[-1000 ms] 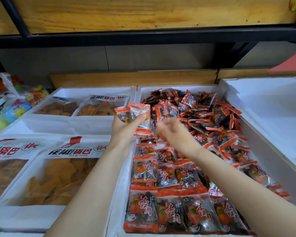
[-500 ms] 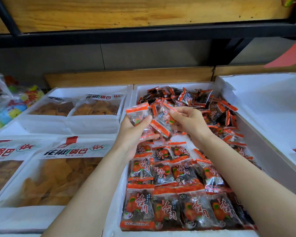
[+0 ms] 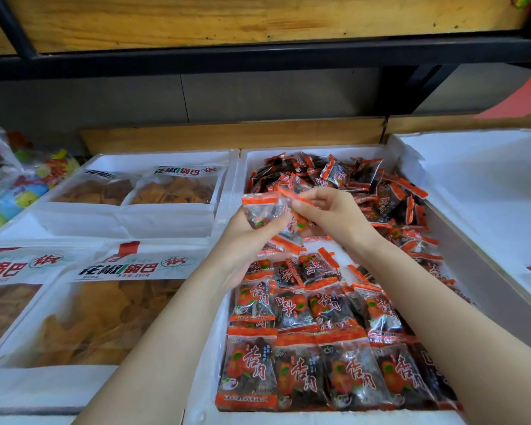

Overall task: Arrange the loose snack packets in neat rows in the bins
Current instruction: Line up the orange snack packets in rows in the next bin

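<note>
A white foam bin [image 3: 316, 150] holds small orange-and-black snack packets. Its near half has packets laid flat in rows [image 3: 307, 363]; the far half is a loose heap [image 3: 365, 185]. Above the middle of the bin, my left hand [image 3: 246, 237] grips a small stack of packets [image 3: 259, 210], thumb across their front. My right hand [image 3: 328, 213] pinches a packet at the top edge of that same stack. The two hands meet over the gap between rows and heap.
Left of the bin, white foam bins [image 3: 166, 156] hold large clear bags of golden crisps [image 3: 83, 320]. An almost bare white bin [image 3: 472, 185] stands at the right. A bag of coloured items [image 3: 16, 191] lies far left. A black shelf rail [image 3: 258, 56] runs overhead.
My right hand came back from the loose heap with a packet and brought it to the stack in my left hand. The left hand stayed roughly in place, still holding its stack.
</note>
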Demonstrator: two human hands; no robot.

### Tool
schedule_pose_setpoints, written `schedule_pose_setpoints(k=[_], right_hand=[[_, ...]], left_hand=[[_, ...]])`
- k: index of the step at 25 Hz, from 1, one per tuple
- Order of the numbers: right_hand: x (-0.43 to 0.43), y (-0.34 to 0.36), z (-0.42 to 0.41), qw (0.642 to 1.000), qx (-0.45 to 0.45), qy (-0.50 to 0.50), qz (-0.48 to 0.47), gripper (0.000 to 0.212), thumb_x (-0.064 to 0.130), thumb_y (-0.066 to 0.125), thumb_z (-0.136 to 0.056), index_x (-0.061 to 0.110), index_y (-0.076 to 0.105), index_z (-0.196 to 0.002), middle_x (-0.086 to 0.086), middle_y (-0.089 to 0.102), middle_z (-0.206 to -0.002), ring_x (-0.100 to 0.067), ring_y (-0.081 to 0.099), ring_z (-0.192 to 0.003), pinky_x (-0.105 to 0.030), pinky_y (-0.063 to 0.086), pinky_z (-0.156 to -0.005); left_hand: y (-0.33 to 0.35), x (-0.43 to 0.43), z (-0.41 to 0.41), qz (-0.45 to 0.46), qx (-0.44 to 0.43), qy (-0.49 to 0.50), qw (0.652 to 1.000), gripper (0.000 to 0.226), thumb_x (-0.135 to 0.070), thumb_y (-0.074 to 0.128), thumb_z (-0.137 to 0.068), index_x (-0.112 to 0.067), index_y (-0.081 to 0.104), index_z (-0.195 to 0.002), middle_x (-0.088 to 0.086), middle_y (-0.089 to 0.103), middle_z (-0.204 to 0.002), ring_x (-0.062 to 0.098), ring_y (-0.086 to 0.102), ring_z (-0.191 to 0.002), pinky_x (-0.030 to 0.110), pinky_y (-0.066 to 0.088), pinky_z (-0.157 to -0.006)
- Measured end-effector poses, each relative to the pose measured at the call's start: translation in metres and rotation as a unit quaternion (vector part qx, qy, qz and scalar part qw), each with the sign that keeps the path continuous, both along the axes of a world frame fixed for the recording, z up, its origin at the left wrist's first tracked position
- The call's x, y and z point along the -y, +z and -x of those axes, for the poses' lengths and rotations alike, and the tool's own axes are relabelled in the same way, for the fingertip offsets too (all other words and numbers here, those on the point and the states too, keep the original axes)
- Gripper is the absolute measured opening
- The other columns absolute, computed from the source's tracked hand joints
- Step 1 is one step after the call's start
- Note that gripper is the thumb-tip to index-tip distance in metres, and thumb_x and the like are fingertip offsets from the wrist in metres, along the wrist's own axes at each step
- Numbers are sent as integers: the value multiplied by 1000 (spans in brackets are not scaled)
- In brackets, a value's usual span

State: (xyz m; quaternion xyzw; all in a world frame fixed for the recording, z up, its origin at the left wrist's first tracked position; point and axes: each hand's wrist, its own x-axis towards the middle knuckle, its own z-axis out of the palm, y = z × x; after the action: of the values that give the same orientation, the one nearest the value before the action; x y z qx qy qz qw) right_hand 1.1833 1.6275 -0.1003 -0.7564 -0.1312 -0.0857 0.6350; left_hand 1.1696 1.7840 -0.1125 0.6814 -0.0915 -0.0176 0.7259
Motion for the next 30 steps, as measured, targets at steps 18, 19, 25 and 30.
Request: schedule_pose_setpoints(k=[18,19,25,30], right_hand=[[47,-23,-17,976,-34,-100,191,18,20,57,-93,14,49,-78,-6,66,-77,-15,66,-66,-38,58,-70],[50,-17,-16,981,-9,-108,160,17,19,56,-94,15,51,-78,0,66,-71,-13,66,-64,-40,58,-71],[45,-1,1,985,61,-44,158,13,17,58,-93,14,58,-80,11,57,-57,-1,52,-50,-17,48,-49],[31,-9,3,959,137,-104,227,13,23,62,-90,11,62,-87,-6,69,-76,-20,64,-65,-22,53,-58]], left_hand=[[-20,10,-18,-22,41,113,993,35,-22,77,-82,-25,57,-111,-8,67,-107,7,62,-100,22,45,-78],[-20,10,-19,-20,49,126,991,37,-22,76,-83,-24,57,-114,-7,67,-107,6,62,-99,19,44,-74],[-21,9,-21,-34,56,133,989,44,-25,75,-84,-20,57,-123,-5,68,-114,12,63,-107,30,48,-90],[-18,23,-9,-24,-6,58,998,38,-41,66,-89,-27,56,-123,-10,62,-124,11,56,-119,34,45,-98]])
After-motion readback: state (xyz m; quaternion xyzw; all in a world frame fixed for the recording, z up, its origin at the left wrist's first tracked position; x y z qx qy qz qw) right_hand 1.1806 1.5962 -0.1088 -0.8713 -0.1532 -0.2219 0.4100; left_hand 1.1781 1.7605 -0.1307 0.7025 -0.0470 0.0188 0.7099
